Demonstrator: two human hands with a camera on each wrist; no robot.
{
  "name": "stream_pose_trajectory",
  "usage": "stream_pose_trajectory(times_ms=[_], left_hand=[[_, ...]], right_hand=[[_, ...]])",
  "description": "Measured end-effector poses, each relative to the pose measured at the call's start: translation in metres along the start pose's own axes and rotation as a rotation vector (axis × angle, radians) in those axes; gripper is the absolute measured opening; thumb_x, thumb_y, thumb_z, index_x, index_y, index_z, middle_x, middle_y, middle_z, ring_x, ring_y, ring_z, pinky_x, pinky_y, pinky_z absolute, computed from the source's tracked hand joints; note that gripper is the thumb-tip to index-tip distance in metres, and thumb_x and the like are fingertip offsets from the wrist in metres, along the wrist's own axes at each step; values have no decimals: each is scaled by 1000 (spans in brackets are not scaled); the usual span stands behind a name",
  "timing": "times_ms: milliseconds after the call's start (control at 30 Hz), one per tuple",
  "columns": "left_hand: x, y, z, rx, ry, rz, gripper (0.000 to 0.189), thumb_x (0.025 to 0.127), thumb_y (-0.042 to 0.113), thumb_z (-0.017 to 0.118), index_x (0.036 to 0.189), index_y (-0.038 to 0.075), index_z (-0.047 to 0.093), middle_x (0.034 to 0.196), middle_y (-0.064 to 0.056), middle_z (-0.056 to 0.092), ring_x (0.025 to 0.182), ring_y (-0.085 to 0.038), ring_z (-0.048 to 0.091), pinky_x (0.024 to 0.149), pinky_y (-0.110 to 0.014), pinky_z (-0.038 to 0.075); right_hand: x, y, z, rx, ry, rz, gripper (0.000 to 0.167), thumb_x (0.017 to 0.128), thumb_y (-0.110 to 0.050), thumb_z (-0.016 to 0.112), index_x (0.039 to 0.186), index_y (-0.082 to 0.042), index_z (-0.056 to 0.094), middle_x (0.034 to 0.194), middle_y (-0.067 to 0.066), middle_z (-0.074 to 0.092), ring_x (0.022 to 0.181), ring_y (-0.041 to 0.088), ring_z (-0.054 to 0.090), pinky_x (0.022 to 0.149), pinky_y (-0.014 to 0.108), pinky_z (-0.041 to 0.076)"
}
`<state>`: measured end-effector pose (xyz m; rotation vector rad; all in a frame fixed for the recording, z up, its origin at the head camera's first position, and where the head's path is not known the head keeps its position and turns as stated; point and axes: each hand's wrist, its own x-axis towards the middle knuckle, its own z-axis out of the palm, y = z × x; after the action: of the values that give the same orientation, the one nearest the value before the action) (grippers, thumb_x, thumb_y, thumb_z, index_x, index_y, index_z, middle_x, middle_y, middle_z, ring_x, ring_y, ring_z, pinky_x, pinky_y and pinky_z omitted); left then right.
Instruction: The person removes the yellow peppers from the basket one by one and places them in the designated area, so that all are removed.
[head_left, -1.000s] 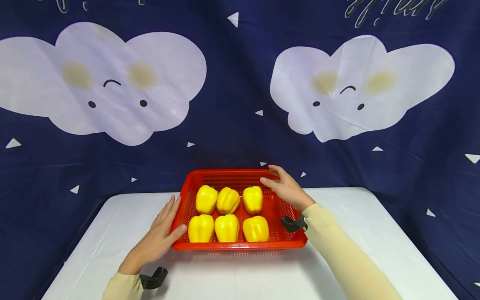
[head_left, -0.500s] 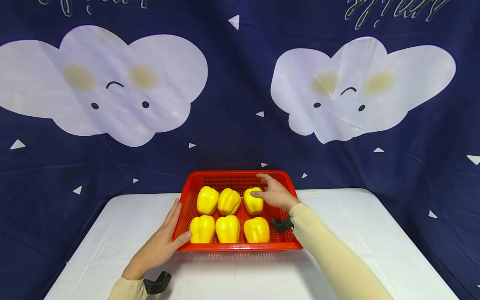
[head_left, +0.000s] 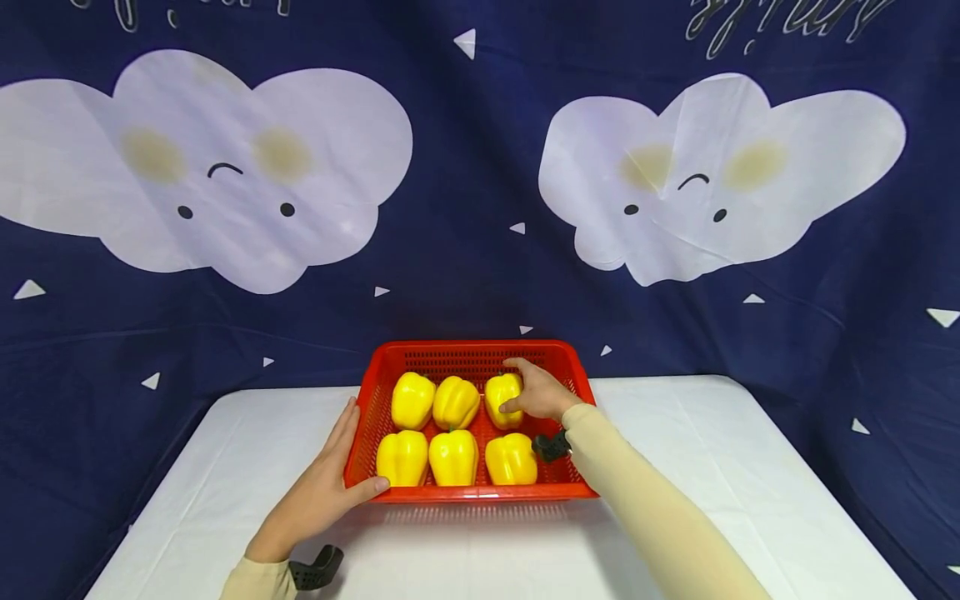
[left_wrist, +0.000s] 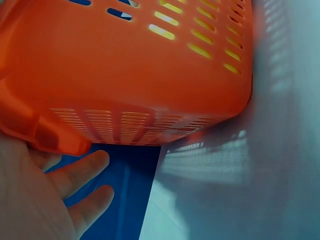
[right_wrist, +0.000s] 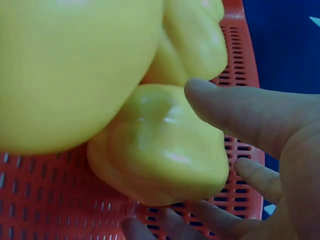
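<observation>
A red plastic basket [head_left: 465,493] holds several yellow bell peppers [head_left: 453,457] in two rows. My left hand [head_left: 318,482] rests along its left side, fingers fairly straight and the thumb laid over the front-left corner. The left wrist view shows the basket's slotted wall [left_wrist: 125,65], with part of that hand under the rim. My right hand [head_left: 542,392] reaches into the basket around the back-right bell pepper [head_left: 501,400]. Its thumb lies over that bell pepper [right_wrist: 165,145] and its fingers spread along the far side; whether they press on it I cannot tell.
The basket stands on a table with a white cloth [head_left: 675,450]. Behind it hangs a dark blue curtain [head_left: 472,183] printed with clouds. In the right wrist view, a large bell pepper [right_wrist: 70,75] looms close to the camera.
My right hand has moved left and down, from above the basket's right side to around the back-right bell pepper. My left thumb has slid right along the front rim. The bell peppers keep their places.
</observation>
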<state>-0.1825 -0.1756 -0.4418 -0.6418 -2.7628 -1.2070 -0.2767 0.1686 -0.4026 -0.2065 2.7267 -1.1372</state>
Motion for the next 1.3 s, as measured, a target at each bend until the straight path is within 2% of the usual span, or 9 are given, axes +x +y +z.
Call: stream_pose_trajectory(times_ms=[267, 567, 767, 900, 1300], left_hand=[[-2, -2, -1, 29, 16, -9, 112, 85, 48, 76, 161, 4, 7, 168, -12, 1, 146, -48, 24, 99, -66, 41], [-4, -3, 0, 35, 19, 31, 110, 85, 46, 76, 161, 4, 8, 169, -6, 1, 145, -45, 27, 99, -64, 44], [-2, -3, 0, 34, 11, 37, 109, 86, 45, 75, 161, 4, 7, 169, -8, 1, 145, -47, 27, 97, -64, 46], [-1, -3, 0, 38, 9, 40, 109, 86, 46, 75, 161, 3, 8, 169, -9, 1, 144, -47, 28, 97, -64, 46], [-1, -4, 0, 44, 5, 34, 109, 86, 46, 74, 161, 3, 8, 169, -8, 1, 145, -46, 28, 99, -63, 45]], right_hand=[[5, 0, 3, -35, -41, -17, 73, 80, -8, 83, 145, -11, 51, 139, 14, 55, 111, 30, 58, 100, 44, 50], [5, 2, 5, -65, -110, 3, 73, 72, -12, 88, 137, -10, 55, 113, 8, 62, 100, 26, 56, 89, 39, 53], [4, 1, 5, -169, -104, -5, 78, 69, -13, 90, 138, -12, 52, 117, 9, 56, 109, 28, 50, 92, 42, 52], [3, -1, 4, -216, -108, -8, 81, 68, -11, 91, 139, -12, 51, 115, 9, 56, 110, 28, 48, 89, 42, 54], [2, 0, 5, -260, -104, 6, 83, 70, -11, 90, 141, -12, 46, 116, 13, 51, 109, 30, 48, 90, 44, 55]])
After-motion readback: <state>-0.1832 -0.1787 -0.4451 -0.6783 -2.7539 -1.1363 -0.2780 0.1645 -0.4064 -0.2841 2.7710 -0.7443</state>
